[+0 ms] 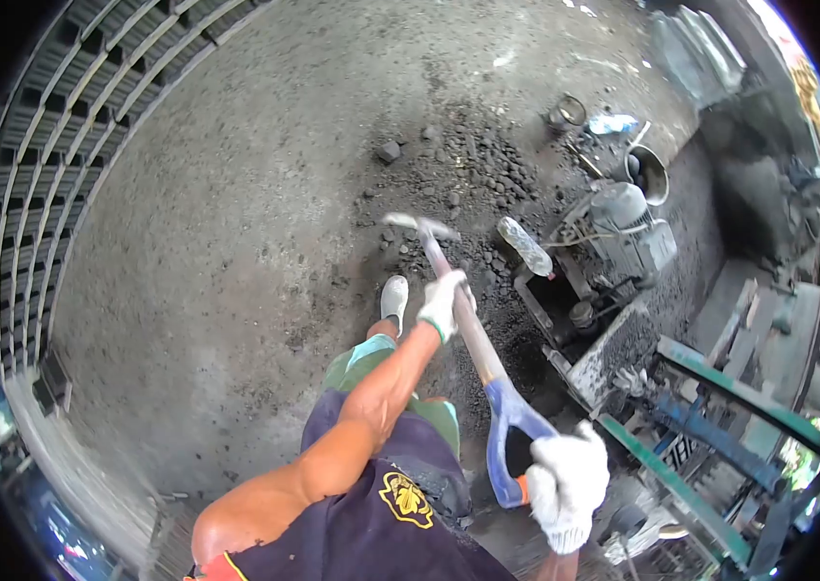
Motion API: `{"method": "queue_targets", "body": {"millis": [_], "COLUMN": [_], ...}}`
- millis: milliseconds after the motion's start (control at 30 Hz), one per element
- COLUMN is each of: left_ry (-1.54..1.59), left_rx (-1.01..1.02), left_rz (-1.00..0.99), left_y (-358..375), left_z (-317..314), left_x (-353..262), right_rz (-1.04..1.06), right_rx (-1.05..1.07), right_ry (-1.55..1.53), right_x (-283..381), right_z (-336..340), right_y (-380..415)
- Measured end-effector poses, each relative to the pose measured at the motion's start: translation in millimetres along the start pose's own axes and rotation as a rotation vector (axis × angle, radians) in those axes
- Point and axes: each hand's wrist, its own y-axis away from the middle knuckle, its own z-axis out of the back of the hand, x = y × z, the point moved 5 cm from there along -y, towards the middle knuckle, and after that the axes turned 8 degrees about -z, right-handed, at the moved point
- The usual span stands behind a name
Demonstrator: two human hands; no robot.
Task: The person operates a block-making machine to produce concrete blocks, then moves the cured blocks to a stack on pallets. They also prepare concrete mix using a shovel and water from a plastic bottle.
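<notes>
I hold a shovel (476,339) with a worn shaft and a blue D-shaped handle. My left hand (442,305), in a white glove, is closed around the shaft below the head. At the other end, my right hand (568,481), also gloved in white, grips the crossbar of the handle. The shovel's pale head shows nearly edge-on, slightly blurred, over the near side of a heap of dark coal-like lumps (492,174). A larger dark lump (388,152) lies at the heap's left edge.
Right of the heap lies a clear plastic bottle (526,247), beside a machine with a grey electric motor (623,208). A bucket (648,174) stands behind it. Green metal rails (676,484) run at lower right. Stacked racks (42,194) line the left. My white boot (394,296) is near the heap.
</notes>
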Motion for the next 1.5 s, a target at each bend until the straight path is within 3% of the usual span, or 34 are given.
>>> {"method": "queue_targets", "body": {"millis": [133, 200, 233, 333, 400, 467, 533, 600, 667, 767, 800, 833, 867, 933, 967, 1000, 1067, 1133, 1167, 1200, 1233, 1333, 1400, 1467, 1500], "left_ry": [0.265, 0.179, 0.041, -0.357, -0.529, -0.353, -0.138, -0.382, -0.165, 0.128, 0.192, 0.259, 0.165, 0.318, 0.173, 0.262, 0.329, 0.257, 0.250, 0.243, 0.265, 0.353, 0.441, 0.450, 0.488], "left_rx": [0.002, -0.161, -0.225, -0.342, -0.379, -0.291, -0.284, -0.340, -0.361, -0.458, -0.495, -0.473, -0.571, -0.658, -0.666, -0.799, -0.890, -0.923, -0.871, -0.818, -0.747, -0.476, -0.534, -0.595, -0.610], "left_rz": [-0.132, -0.164, -0.214, -0.385, -0.392, -0.276, -0.035, -0.099, -0.199, -0.156, -0.162, -0.243, -0.099, -0.215, -0.216, -0.202, -0.280, -0.337, -0.243, -0.151, -0.233, -0.112, -0.104, -0.248, -0.226], "left_y": [-71, -90, -105, -144, -172, -164, -152, -144, -128, -107, -98, -70, -62, -66, -53, -61, -78, -73, -65, -62, -76, -89, -86, -120, -104], "left_z": [-10, -12, -6, 21, 29, 23, 3, -3, -12, -12, -4, -3, 19, 77, 100, 128, 181, 171, 143, 111, 100, 13, -28, -20, -13], "left_x": [-95, -128, -136, -144, -108, -63, -15, 15, 44, 62, 56, 22, 17, 22, 0, 1, 18, 8, 9, 17, 40, 59, 69, 117, 108], "right_rz": [-0.726, -1.106, -1.099, -1.089, -1.179, -1.145, -1.166, -1.196, -1.156, -1.031, -0.947, -0.970, -0.992, -0.924, -0.862, -0.811, -0.633, -0.451, -0.360, -0.745, -0.751, -0.715, -0.732, -0.611, -0.553], "right_rx": [-0.267, -0.232, -0.209, -0.170, -0.189, -0.138, -0.106, -0.161, -0.068, 0.093, 0.143, 0.193, 0.243, 0.402, 0.498, 0.593, 0.666, 0.654, 0.628, 0.757, 0.710, 0.459, 0.374, 0.342, 0.338], "right_ry": [-0.286, -1.192, -1.383, -1.384, -1.344, -1.010, -0.993, -0.809, -0.673, -0.593, -0.570, -0.597, -0.623, -0.709, -0.728, -0.738, -0.737, -0.674, -0.628, -0.637, -0.621, -0.560, -0.567, -0.538, -0.507], "right_x": [-46, -66, -76, -90, -93, -103, -136, -183, -182, -223, -277, -250, -211, -196, -184, -175, -185, -191, -188, -177, -187, -218, -246, -265, -255], "right_z": [-56, -118, -148, -213, -204, -170, -143, -116, -83, -55, -55, -64, -83, -131, -159, -180, -214, -215, -206, -170, -148, -94, -68, -58, -61], "right_y": [-38, -58, -63, -78, -82, -82, -73, -63, -95, -136, -136, -162, -192, -208, -214, -212, -199, -199, -203, -207, -208, -223, -230, -237, -240]}}
